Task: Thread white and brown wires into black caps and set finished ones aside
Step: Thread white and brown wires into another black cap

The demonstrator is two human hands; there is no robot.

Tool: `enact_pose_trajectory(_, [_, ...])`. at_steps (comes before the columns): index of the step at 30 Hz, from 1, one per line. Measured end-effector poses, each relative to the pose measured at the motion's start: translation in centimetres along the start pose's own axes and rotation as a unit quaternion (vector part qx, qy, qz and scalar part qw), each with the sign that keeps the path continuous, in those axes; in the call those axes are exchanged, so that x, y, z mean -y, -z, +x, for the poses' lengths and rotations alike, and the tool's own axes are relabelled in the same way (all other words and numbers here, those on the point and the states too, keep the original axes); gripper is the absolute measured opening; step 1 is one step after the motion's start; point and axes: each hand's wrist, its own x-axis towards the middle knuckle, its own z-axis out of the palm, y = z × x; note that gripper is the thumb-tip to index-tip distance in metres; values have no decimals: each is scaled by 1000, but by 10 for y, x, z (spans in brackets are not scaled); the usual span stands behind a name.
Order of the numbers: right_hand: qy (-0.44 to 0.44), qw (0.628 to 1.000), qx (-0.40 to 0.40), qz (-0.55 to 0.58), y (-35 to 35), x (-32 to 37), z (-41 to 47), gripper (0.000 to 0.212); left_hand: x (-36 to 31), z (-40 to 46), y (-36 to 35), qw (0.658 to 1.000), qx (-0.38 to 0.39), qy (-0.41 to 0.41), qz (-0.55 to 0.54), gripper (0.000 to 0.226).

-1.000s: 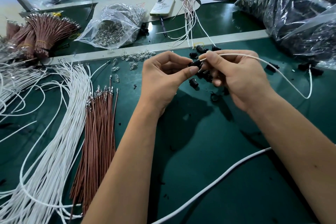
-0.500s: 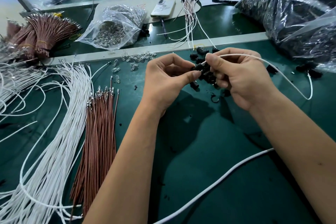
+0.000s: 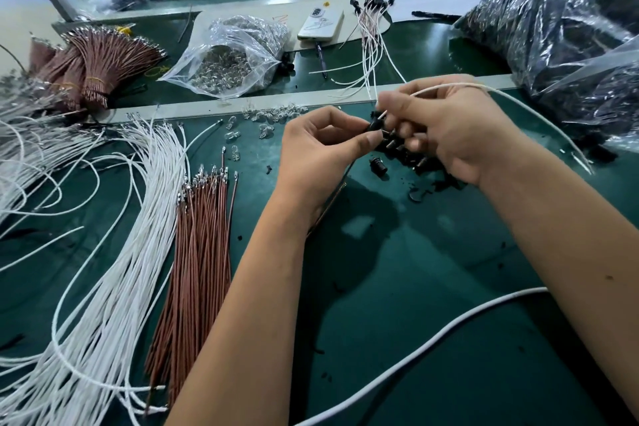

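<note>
- A black cap [image 3: 374, 125] is pinched between thumb and forefinger of the left hand [image 3: 320, 152], above the green table [image 3: 415, 287].
- A white wire [image 3: 518, 102] is gripped by the right hand [image 3: 456, 131], its tip at the cap.
- Loose caps [image 3: 408, 152] lie beneath the hands.
- Brown wires [image 3: 197, 252] lie to the left.

Green bench mat [image 3: 432, 287]: smooth, slight sheen. Plastic bags [image 3: 570, 31]: glossy, crinkled. Brown wires [image 3: 197, 270]: matt insulation, bright metal terminals.
</note>
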Motion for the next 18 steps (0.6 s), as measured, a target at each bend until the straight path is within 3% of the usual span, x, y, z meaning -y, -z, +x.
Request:
enact_pose_trajectory(4, [14,1000,7,20,-7,7,8,23,-3,0,3,998,21,55,-37,20])
enact_pose_trajectory(7, [6,994,74,-81,-12,14,14,28,-4,-1,4,993,55,81,-70,29])
enact_pose_trajectory(10, [-13,973,137,-188,-14,28,22,49,-3,-1,7,987,93,93,-96,34])
enact_pose_trajectory(14, [-33,934,205,-292,-18,43,30,36,-4,1,10,973,122,126,-149,25])
enact_pose_trajectory(18, [-3,958,85,-275,-24,33,31,32,-4,5,12,960,57,173,-212,14])
